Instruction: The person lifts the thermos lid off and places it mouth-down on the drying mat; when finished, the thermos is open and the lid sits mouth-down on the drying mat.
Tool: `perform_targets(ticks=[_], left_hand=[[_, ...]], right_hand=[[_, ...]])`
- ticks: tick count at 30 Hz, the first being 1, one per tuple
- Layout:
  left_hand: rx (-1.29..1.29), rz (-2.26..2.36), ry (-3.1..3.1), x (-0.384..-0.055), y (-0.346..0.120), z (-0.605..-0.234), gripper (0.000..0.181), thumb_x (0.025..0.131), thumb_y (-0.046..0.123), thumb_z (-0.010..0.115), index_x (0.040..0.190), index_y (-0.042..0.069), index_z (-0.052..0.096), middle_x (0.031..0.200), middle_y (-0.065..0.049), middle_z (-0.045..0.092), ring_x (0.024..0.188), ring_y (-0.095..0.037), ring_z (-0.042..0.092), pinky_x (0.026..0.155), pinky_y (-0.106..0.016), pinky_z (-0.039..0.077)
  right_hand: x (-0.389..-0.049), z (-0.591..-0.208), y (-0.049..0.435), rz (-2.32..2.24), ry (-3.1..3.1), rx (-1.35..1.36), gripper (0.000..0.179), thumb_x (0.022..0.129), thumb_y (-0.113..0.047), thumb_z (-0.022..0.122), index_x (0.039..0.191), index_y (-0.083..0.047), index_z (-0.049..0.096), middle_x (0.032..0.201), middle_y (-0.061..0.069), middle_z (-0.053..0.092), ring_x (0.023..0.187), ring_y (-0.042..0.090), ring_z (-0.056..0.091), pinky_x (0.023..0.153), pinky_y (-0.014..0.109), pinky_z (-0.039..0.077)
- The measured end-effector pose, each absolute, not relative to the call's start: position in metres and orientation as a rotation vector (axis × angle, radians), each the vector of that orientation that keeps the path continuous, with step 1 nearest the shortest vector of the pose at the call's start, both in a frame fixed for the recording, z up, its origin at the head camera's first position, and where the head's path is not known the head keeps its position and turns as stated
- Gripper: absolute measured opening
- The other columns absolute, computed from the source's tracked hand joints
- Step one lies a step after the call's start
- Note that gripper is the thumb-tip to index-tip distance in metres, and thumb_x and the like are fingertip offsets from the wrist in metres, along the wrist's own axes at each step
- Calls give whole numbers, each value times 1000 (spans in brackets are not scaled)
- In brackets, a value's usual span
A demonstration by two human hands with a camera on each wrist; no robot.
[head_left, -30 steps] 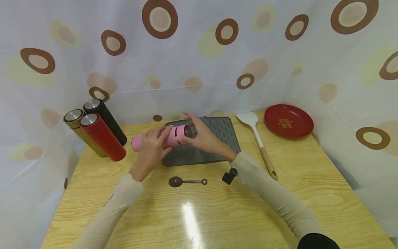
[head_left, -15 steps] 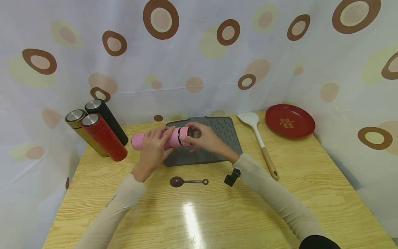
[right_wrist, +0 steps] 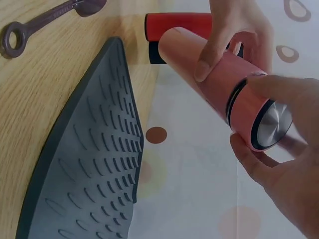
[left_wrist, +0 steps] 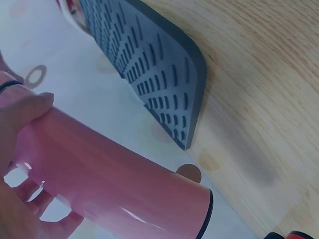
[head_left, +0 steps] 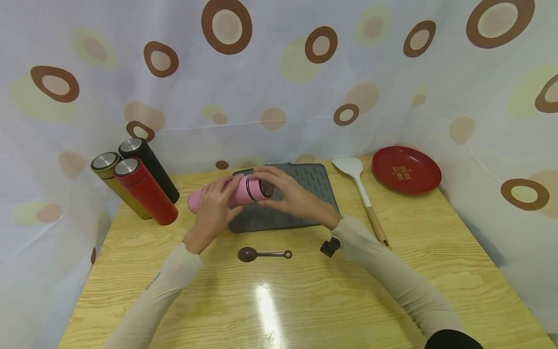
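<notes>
Fingers of my right hand now curl round the cap of the pink bottle.
A second ago they stood spread wider about that end; my left hand still grips the body. As I judge it, each part is now held by one hand. The bottle is held sideways above the tabletop, at the grey mat's left edge, beyond the brown spoon.

The desk is of yellowish wood. Behind it and at both sides hangs a white cloth with brown rings and pale spots. On the desk shines a light reflection.
</notes>
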State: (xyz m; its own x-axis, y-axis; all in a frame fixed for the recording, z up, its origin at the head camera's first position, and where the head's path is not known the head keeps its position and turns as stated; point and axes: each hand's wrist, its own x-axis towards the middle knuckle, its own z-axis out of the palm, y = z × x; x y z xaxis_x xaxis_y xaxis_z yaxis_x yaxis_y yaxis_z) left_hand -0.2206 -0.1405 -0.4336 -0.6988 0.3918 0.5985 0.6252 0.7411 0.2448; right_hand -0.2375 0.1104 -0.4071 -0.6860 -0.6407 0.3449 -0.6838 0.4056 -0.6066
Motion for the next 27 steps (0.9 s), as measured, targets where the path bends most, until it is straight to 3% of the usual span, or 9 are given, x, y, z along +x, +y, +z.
perform_targets(ticks=[3, 5, 8, 11, 12, 19, 27], left_hand=[[-778, -580, -2405, -222, -139, -433, 81, 70, 10, 98, 143, 6, 63, 131, -25, 63, 123, -47, 60, 103, -68, 47], [-787, -568, -2400, -222, -138, -434, 81, 71, 10, 98, 143, 6, 62, 130, -25, 63, 122, -45, 60, 103, -67, 47], [-795, -559, -2395, -223, -137, -435, 80, 70, 10, 98, 142, 6, 63, 128, -24, 63, 121, -44, 60, 102, -66, 48], [-785, -576, -2404, -222, -137, -436, 79, 71, 11, 98, 141, 5, 64, 128, -24, 63, 121, -44, 60, 101, -66, 48], [-777, -585, -2412, -222, -137, -437, 78, 72, 12, 98, 142, 5, 63, 129, -24, 63, 122, -44, 60, 101, -66, 48], [-694, -769, -2452, -226, -141, -435, 77, 77, 11, 94, 146, 4, 60, 135, -24, 62, 123, -43, 61, 97, -63, 50], [-610, -831, -2463, -228, -153, -434, 76, 81, 13, 91, 148, 5, 56, 137, -23, 61, 123, -44, 61, 101, -63, 51]], right_hand=[[-236, -406, 106, 1311, -2622, 1066, 96, 91, -28, 84, 166, -16, 26, 165, 12, 36, 146, 31, 44, 110, 52, 49], [-235, -404, 103, 1387, -2647, 924, 94, 95, -33, 80, 167, -14, 21, 160, 15, 43, 134, 30, 57, 100, 49, 56], [-233, -401, 99, 1495, -2698, 739, 73, 102, -37, 68, 160, -7, 34, 143, 19, 60, 96, 26, 75, 85, 44, 62], [-232, -400, 99, 1542, -2733, 690, 58, 105, -33, 65, 149, -1, 47, 132, 20, 67, 73, 21, 75, 79, 38, 62], [-232, -400, 100, 1564, -2724, 703, 55, 104, -30, 67, 147, 0, 50, 132, 19, 67, 72, 21, 75, 78, 38, 62], [-237, -396, 106, 1614, -2543, 910, 65, 94, -16, 79, 151, -5, 50, 141, 17, 59, 118, 34, 69, 91, 41, 61], [-249, -389, 124, 1467, -2417, 1017, 63, 91, -11, 82, 148, -5, 55, 146, 15, 56, 117, 27, 63, 94, 44, 60]])
